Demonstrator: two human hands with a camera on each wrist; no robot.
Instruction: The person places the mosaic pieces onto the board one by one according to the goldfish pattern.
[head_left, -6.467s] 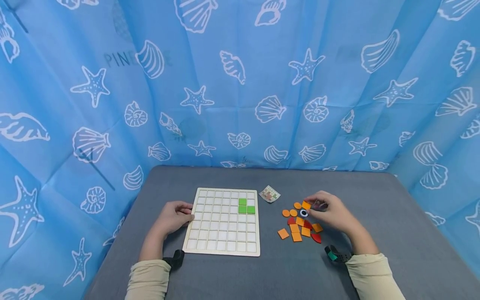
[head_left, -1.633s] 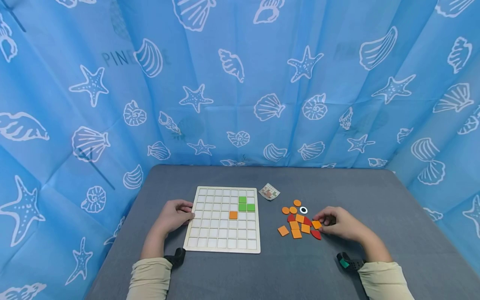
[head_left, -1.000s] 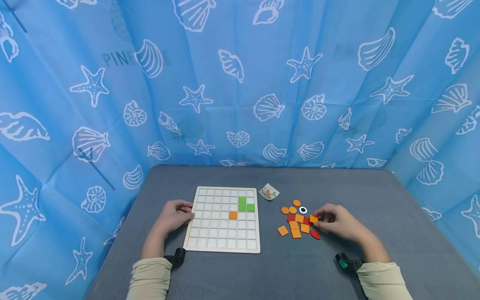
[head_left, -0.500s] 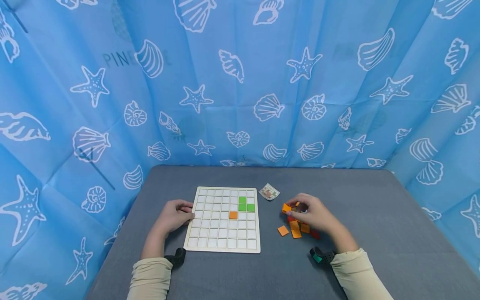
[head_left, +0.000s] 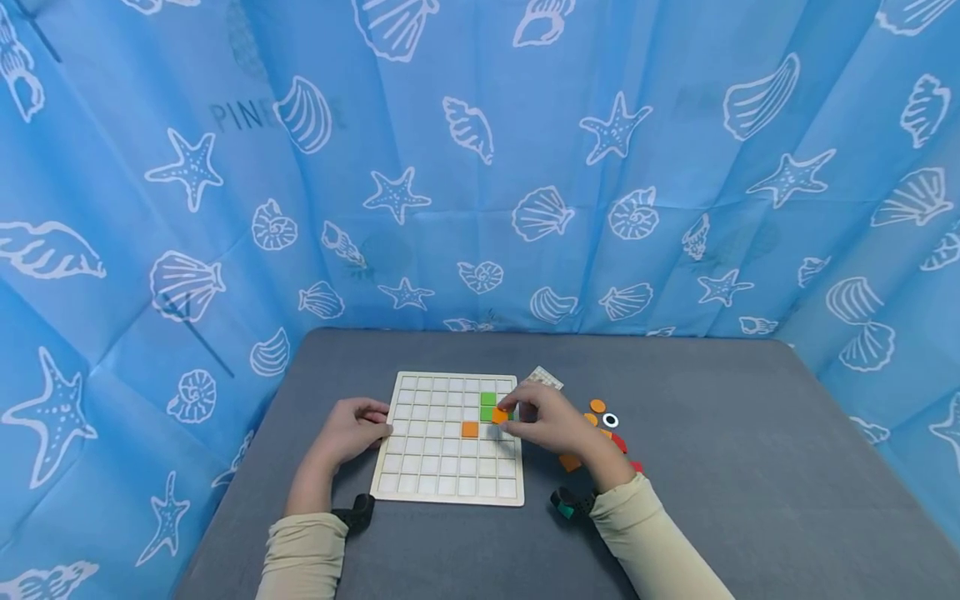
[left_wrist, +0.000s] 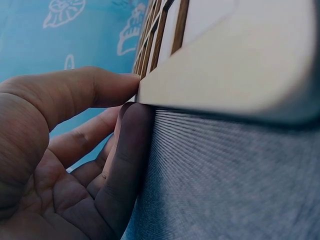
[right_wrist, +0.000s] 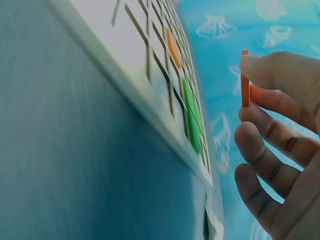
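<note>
A pale grid board (head_left: 427,464) lies on the grey table. My left hand (head_left: 349,433) pinches its left edge; in the left wrist view the thumb (left_wrist: 107,87) is at the top edge and a finger (left_wrist: 132,135) below. My right hand (head_left: 553,421) holds an orange square tile (head_left: 499,416) between thumb and fingertips, over the right part of the board. Seen from the right wrist, this tile (right_wrist: 245,89) is edge-on and raised off the board. In the grid sit an orange square (head_left: 469,429) and green squares (head_left: 488,399), one partly covered by the held tile.
Right of the board, loose orange and red pieces are partly hidden behind the right forearm. Among them show an orange disc (head_left: 597,406) and a white ring with a black centre (head_left: 611,421). A small patterned card (head_left: 547,377) lies behind the right hand. A blue curtain (head_left: 480,167) hangs behind the table.
My right hand has picked an orange square tile from the loose pieces and carried it left over the board. Earlier, another orange square came onto the grid. The left hand stays at the edge.
</note>
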